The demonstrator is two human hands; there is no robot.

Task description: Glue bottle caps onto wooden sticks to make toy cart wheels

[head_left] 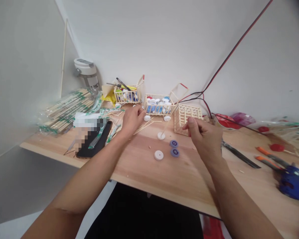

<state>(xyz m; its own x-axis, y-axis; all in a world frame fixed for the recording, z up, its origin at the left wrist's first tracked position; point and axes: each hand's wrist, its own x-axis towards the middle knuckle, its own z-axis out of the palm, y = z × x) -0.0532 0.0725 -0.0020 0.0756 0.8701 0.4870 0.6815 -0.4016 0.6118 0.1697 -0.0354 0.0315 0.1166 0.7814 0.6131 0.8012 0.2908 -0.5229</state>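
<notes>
My left hand hangs over the wooden tabletop, its fingertips close to the corner of a small wheeled cart of glued wooden sticks filled with bottle caps. Loose sticks lie beneath that hand. My right hand has its fingers curled together in front of a stick lattice panel, and anything between them is hidden. Between my hands lie a white cap wheel, a white cap with a stick upright in it, and two blue caps.
A second stick cart holds caps and tools behind my left hand. At left are wrapped stick bundles, a black phone and a bottle. At right lie a blue glue gun, orange-handled tools and a black blade.
</notes>
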